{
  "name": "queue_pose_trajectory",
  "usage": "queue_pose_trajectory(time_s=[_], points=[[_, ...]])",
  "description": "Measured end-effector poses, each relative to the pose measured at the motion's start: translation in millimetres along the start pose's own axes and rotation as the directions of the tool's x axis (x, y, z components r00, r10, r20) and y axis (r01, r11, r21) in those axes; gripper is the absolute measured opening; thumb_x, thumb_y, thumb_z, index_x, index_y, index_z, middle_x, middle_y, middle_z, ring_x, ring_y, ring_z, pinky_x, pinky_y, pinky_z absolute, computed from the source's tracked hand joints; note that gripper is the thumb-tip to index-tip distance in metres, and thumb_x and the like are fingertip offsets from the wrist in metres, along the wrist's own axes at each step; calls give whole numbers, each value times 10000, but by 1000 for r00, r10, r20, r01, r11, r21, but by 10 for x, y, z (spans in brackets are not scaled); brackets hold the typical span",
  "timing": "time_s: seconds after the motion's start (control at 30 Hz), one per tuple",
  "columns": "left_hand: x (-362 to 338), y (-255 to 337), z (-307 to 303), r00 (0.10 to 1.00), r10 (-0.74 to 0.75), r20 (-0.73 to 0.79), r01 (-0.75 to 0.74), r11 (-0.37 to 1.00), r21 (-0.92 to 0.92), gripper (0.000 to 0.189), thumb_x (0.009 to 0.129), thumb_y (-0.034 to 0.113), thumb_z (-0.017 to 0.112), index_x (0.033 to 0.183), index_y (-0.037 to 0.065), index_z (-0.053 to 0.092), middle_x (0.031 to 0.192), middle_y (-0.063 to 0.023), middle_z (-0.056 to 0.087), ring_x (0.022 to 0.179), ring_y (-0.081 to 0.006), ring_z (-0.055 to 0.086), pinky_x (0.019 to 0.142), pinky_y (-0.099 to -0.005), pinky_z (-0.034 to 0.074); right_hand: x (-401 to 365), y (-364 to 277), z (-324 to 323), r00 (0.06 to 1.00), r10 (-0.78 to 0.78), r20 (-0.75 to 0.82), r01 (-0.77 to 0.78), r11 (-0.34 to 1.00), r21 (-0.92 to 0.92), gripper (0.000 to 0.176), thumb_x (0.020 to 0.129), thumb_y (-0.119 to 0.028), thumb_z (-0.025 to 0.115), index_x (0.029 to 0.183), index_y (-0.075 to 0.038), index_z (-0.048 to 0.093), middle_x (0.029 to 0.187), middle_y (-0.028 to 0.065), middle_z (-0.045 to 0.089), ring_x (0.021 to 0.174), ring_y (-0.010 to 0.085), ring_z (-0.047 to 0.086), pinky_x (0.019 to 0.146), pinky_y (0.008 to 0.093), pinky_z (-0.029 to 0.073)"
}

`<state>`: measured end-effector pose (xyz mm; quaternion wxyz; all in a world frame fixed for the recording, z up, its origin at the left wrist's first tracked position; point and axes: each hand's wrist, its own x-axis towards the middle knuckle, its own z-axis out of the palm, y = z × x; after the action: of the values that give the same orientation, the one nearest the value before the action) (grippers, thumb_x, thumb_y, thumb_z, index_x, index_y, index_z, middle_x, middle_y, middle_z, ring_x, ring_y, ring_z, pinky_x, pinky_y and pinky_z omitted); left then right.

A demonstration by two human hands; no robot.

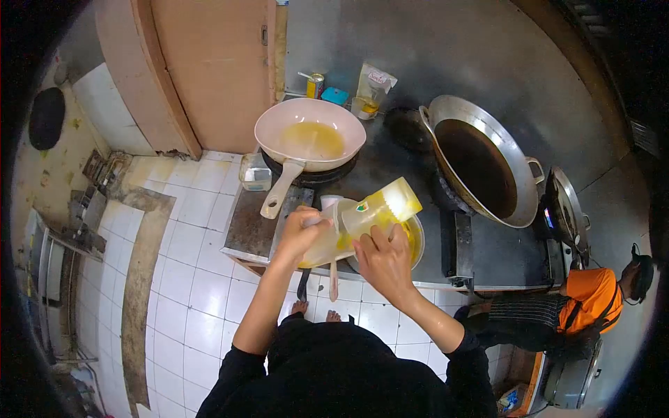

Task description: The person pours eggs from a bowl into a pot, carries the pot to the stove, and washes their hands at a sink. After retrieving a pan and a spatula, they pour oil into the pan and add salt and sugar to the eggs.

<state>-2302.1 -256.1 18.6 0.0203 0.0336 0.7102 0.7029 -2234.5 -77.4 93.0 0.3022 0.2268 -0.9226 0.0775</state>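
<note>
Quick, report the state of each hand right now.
Left hand: closed on the handle of the clear plastic jug of yellow liquid.
Right hand: fingers pressed around that jug's side, holding it.

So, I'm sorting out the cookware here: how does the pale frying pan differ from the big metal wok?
The pale frying pan is smaller, sits level and holds yellow liquid; the metal wok is larger, tilted, dark inside. The pan has one long handle, the wok a small side loop. Both sit on the stove.
</note>
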Motion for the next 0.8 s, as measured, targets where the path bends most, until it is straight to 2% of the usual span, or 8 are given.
queue_pose_trajectory(time_s=[0.07,0.13,0.2,0.23,0.3,0.47,0.57,0.8], points=[[-19,4,-40,1000,9,-23,-9,1000,-13,173,707,103,706,700,-46,619,890,-106,551,847,-206,540,732,-304,423,24,88,-10,997,-17,-72,22,998,61,165,751,-145,651,662,-39,562,715,103,494,666,320,439,595,406,374],[-76,107,-80,997,-50,-55,44,993,-109,150,727,70,691,695,-46,601,885,-91,540,840,-175,530,721,-279,419,28,271,-83,960,248,129,-268,949,168,211,816,-203,619,717,-16,616,705,90,577,626,249,539,658,332,434],[-120,157,-107,996,-29,-85,20,995,-97,151,732,66,690,698,-47,596,888,-86,536,836,-167,529,713,-270,419,-69,575,18,797,563,218,-581,618,529,283,853,-261,596,762,3,639,673,104,620,554,175,555,605,282,430],[-132,171,-111,994,-4,-113,-6,996,-85,151,737,62,689,700,-48,591,891,-80,533,831,-158,528,706,-261,418,-178,772,104,797,563,218,-581,618,530,283,853,-261,596,762,3,639,673,104,620,554,175,555,605,282,430],[-162,165,-149,992,-30,-121,18,995,-99,136,748,68,683,703,-30,601,915,-61,525,818,-145,542,679,-251,429,-401,1104,331,621,663,419,-735,304,606,299,856,-290,593,794,-5,656,696,124,644,593,131,571,554,253,408],[-240,189,-195,979,-31,-203,10,995,-103,160,738,67,693,688,-36,581,855,-54,551,752,-134,540,657,-259,430,-627,1091,603,712,609,351,-688,504,522,298,846,-309,595,806,-24,671,675,137,629,595,183,589,567,319,424],[-269,229,-253,985,-90,-144,73,991,-116,146,746,62,684,684,-22,582,808,-30,552,711,-113,537,637,-247,426,-634,979,706,744,444,498,-653,641,404,324,836,-344,591,784,-34,669,729,148,633,675,318,595,634,385,447],[-297,292,-258,982,-101,-157,78,986,-145,149,760,50,668,666,-13,571,787,-8,514,711,-89,524,627,-227,403,-649,874,945,801,277,531,-456,857,241,347,839,-360,563,743,-43,669,733,136,609,739,341,570,709,433,443]])
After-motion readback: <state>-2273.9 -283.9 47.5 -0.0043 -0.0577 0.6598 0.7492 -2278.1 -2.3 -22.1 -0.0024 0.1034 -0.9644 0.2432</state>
